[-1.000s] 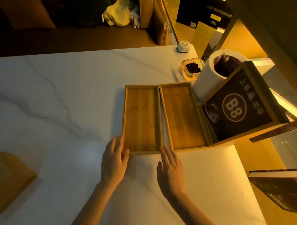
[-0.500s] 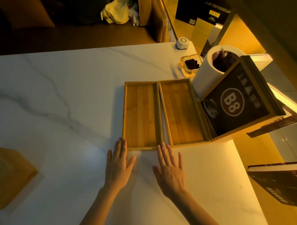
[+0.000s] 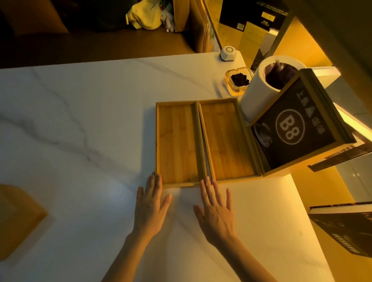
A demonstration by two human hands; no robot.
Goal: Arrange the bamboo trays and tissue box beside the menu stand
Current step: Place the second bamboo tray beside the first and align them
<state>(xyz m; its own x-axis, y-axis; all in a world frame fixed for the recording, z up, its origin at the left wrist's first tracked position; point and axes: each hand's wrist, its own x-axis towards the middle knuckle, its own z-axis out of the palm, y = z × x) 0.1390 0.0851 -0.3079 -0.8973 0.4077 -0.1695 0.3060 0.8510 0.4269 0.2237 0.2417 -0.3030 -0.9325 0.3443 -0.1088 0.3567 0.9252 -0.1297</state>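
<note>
Two empty bamboo trays lie side by side on the white marble table: the left tray and the right tray, long sides touching. The right tray rests against the wooden menu stand with its dark "B8" card. My left hand lies flat and open, fingertips at the left tray's near left corner. My right hand lies flat too, fingertips at the near edge where the trays meet. A white cylindrical holder, perhaps for tissue, stands behind the menu stand.
A glass ashtray with dark grounds and a small white hexagonal device sit at the far right corner. A yellowish object lies at the left edge. A dark book sits off the table's right side.
Both hands have spread their fingers and lie flatter on the table, fingertips still at the trays' near edge. The trays have not moved relative to the menu stand.
</note>
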